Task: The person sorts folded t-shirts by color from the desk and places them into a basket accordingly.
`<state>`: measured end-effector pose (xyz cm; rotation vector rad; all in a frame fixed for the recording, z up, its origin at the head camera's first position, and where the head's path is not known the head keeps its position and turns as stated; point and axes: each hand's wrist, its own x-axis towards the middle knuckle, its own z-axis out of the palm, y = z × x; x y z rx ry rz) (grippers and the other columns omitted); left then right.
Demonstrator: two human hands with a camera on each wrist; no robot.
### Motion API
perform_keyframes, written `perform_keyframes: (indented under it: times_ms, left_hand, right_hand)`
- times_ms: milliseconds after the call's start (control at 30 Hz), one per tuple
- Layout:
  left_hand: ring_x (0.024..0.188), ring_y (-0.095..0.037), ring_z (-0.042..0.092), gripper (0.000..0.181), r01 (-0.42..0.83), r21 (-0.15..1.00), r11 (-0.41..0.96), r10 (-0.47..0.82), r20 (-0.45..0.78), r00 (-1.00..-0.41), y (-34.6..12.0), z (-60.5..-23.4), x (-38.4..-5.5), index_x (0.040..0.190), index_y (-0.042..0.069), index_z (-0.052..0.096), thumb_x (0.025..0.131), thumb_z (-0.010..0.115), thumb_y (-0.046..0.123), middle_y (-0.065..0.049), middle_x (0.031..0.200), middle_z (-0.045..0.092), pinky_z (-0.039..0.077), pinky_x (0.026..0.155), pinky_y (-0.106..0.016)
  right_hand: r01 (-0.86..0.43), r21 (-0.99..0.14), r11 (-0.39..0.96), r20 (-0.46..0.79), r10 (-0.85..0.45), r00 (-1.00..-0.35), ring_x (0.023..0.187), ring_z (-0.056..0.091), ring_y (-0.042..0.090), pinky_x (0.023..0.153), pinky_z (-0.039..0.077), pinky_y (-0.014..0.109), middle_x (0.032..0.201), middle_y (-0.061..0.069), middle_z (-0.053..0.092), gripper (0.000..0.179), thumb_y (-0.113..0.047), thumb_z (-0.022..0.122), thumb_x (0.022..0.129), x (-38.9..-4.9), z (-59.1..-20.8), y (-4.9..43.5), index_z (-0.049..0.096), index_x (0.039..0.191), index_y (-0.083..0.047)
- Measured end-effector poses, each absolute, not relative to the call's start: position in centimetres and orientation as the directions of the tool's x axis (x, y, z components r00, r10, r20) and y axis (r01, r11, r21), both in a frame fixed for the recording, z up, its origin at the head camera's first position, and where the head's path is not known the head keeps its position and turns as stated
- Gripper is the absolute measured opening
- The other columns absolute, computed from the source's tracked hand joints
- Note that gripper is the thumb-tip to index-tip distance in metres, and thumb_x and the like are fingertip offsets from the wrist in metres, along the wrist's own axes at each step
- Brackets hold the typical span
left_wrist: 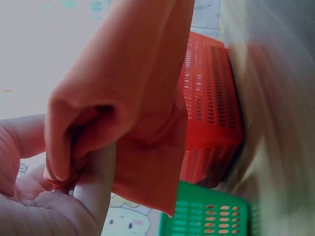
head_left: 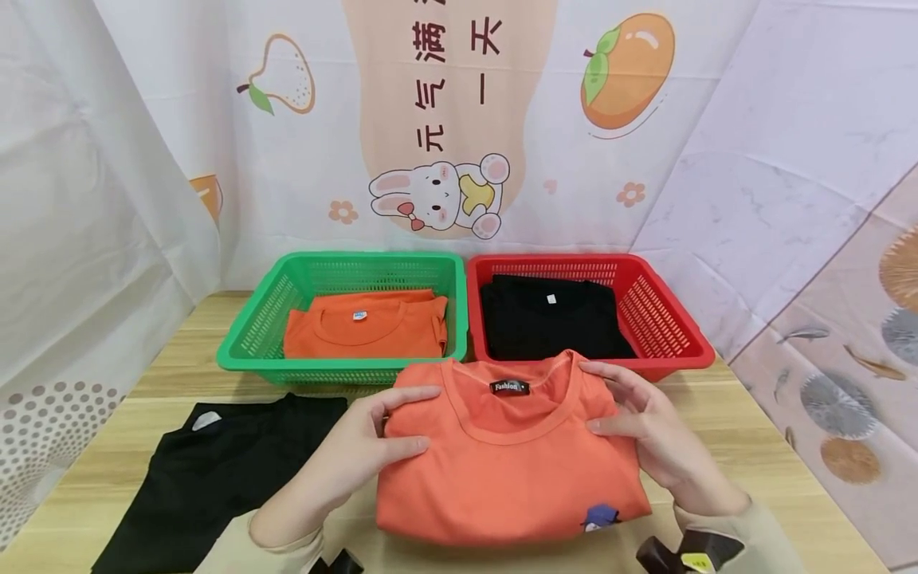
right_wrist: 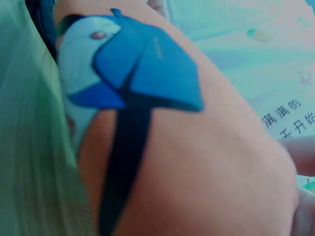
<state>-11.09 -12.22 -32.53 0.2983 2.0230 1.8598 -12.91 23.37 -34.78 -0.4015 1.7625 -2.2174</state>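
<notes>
A folded orange T-shirt with a round neckline and a black "Fashion" label is held up off the table between both hands. My left hand grips its left side near the shoulder, thumb in front. On the opposite side my right hand pinches the shirt the same way. The left wrist view shows the fingers tucked under a fold of the orange cloth. In the right wrist view a blue and white print covers part of the shirt, and only fingertips show at the right edge.
Behind the shirt stand a green basket with folded orange shirts and a red basket with folded black shirts. A black shirt lies on the wooden table at left. A printed curtain hangs behind.
</notes>
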Motion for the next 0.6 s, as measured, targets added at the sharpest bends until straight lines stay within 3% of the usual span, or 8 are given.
perform_keyframes:
  times_ms: [233, 600]
  left_hand:
    - [0.109, -0.02, 0.066, 0.055, -0.092, 0.98, 0.177, 0.298, -0.142, -0.944, -13.0, -30.4, -11.9, 0.143, 0.015, 0.053, 0.09, 0.07, 0.009, -0.015, 0.139, 0.057, 0.058, 0.086, -0.032]
    - [0.117, -0.021, 0.06, 0.05, -0.007, 0.981, 0.196, 0.127, -0.032, -0.991, -13.8, -29.4, -13.8, 0.14, 0.023, 0.056, 0.093, 0.069, 0.014, -0.007, 0.141, 0.054, 0.057, 0.087, -0.028]
  right_hand:
    - [0.007, -0.982, -0.188, 0.048, -0.289, -0.956, 0.114, 0.061, 0.012, 0.088, 0.057, 0.028, 0.134, -0.006, 0.057, 0.061, 0.015, 0.061, 0.085, -14.1, -32.9, 21.7, 0.057, 0.135, -0.02]
    - [0.024, -0.984, -0.176, 0.007, -0.175, -0.985, 0.115, 0.058, 0.014, 0.09, 0.056, 0.027, 0.13, -0.004, 0.057, 0.052, 0.009, 0.063, 0.088, -16.1, -30.6, 18.9, 0.058, 0.132, -0.017]
